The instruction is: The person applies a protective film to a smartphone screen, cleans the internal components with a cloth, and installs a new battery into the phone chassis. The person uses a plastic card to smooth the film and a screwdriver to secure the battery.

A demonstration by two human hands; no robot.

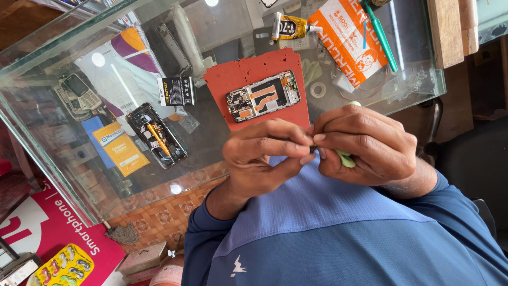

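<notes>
left hand (pixel 262 156) and right hand (pixel 362 145) meet above the person's blue shirt (pixel 328 228), at the near edge of the glass table (pixel 63 143). both are narrowed to a pinch, fingertips touching around a very small dark part (pixel 313 148) that is mostly hidden between them; what it is cannot be told. the right hand also grips a pale green tool (pixel 345 158), its end showing below the fingers. behind the hands, on a red work mat (pixel 254 71), lies an opened phone (pixel 263 96) with its circuit board exposed. to the left a second opened phone (pixel 156 135) lies on the glass, a yellow-handled tool (pixel 157 139) resting on it, with a black battery (pixel 176 91) just beyond. a glue tube (pixel 291 26), an orange packet (pixel 346 39), a green-handled tool (pixel 382 37) and a tape roll (pixel 318 89) sit farther back. judgement: work this fine goes best with the hands braced together, the part held lightly, and kept over the mat rather than the lap so a slip does not lose it.
</notes>
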